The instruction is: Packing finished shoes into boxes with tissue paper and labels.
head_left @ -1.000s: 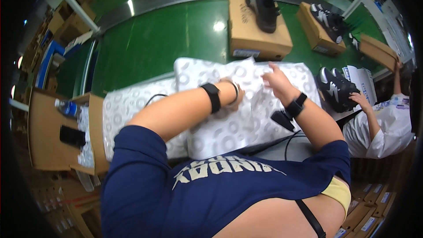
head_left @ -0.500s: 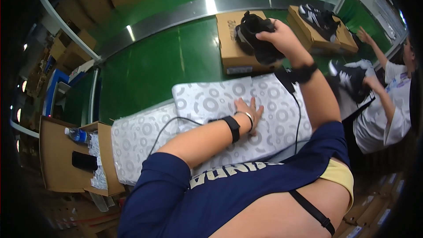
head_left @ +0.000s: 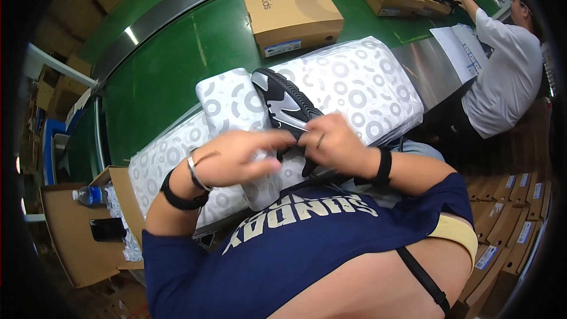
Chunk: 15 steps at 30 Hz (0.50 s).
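A black sneaker (head_left: 284,101) with white and silver panels lies on its side, its sole facing right, on sheets of white wrapping paper (head_left: 360,82) printed with grey rings. Curled round its heel end is my right hand (head_left: 336,142), fingers closed and slightly blurred. My left hand (head_left: 233,156) reaches in from the other side, its index finger stretched toward the shoe's opening and its thumb apart. Some of those fingertips are smeared by motion. Beside the shoe, on the left, is a folded part of the paper (head_left: 230,100).
Beyond the paper stands a closed brown shoebox (head_left: 292,9) on the green belt (head_left: 171,65). At left, an open carton (head_left: 77,230) holds a water bottle (head_left: 88,195) and a black phone-like object (head_left: 107,230). A co-worker (head_left: 502,71) handles shoes at right; shoeboxes (head_left: 502,224) are stacked lower right.
The sneaker has come from above the shoebox down onto the paper near me. My left hand has lifted off the paper and moved to the shoe. The view has shifted.
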Each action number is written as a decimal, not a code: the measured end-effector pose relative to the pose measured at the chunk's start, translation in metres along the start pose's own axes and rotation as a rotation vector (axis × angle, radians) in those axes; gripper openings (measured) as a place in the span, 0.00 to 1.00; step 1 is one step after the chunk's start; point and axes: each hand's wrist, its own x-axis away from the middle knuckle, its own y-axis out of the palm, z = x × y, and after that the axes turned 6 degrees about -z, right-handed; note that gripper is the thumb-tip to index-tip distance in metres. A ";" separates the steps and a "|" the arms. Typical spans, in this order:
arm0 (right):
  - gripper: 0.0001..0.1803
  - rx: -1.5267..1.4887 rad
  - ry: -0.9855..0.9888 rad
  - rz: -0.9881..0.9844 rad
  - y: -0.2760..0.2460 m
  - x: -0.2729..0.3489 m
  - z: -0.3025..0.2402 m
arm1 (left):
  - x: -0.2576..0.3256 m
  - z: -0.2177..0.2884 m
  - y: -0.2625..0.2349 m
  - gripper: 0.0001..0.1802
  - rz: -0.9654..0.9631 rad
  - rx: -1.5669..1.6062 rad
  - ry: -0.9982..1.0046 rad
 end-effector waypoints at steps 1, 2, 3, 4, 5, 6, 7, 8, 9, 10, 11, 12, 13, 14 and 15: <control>0.08 -0.012 0.143 0.036 0.003 0.003 0.033 | 0.007 -0.010 0.000 0.26 0.206 -0.221 -0.088; 0.09 -0.015 0.318 0.210 -0.009 0.004 0.055 | 0.013 -0.022 0.004 0.27 0.415 -0.437 -0.173; 0.10 0.075 0.570 0.258 -0.019 0.009 0.077 | 0.015 -0.039 0.014 0.31 0.506 -0.601 -0.338; 0.11 0.223 0.666 0.232 -0.024 0.024 0.105 | 0.017 -0.046 0.023 0.31 0.502 -0.601 -0.325; 0.12 0.395 0.760 0.062 -0.027 0.043 0.129 | 0.017 -0.053 0.029 0.33 0.470 -0.643 -0.428; 0.13 0.355 1.045 -0.110 -0.029 0.050 0.138 | 0.015 -0.060 0.033 0.35 0.434 -0.684 -0.533; 0.14 0.549 0.910 -0.020 -0.019 0.066 0.150 | 0.015 -0.067 0.035 0.36 0.465 -0.604 -0.517; 0.15 0.738 0.767 0.068 -0.007 0.081 0.160 | 0.015 -0.070 0.036 0.36 0.459 -0.607 -0.501; 0.15 0.749 0.777 0.071 0.000 0.086 0.164 | 0.014 -0.073 0.036 0.36 0.483 -0.567 -0.486; 0.16 0.788 0.727 0.160 0.007 0.090 0.168 | 0.013 -0.076 0.036 0.36 0.505 -0.527 -0.472; 0.17 0.821 0.669 0.245 0.009 0.089 0.166 | 0.013 -0.076 0.038 0.36 0.513 -0.506 -0.468; 0.17 0.827 0.673 0.244 0.008 0.087 0.167 | 0.011 -0.077 0.038 0.36 0.511 -0.505 -0.461; 0.17 0.706 0.797 0.218 0.006 0.085 0.167 | 0.010 -0.079 0.037 0.36 0.520 -0.510 -0.452; 0.17 0.579 0.914 0.186 0.004 0.080 0.162 | 0.011 -0.080 0.038 0.36 0.529 -0.511 -0.450; 0.15 0.528 1.013 0.135 -0.007 0.067 0.146 | 0.012 -0.080 0.039 0.36 0.538 -0.512 -0.452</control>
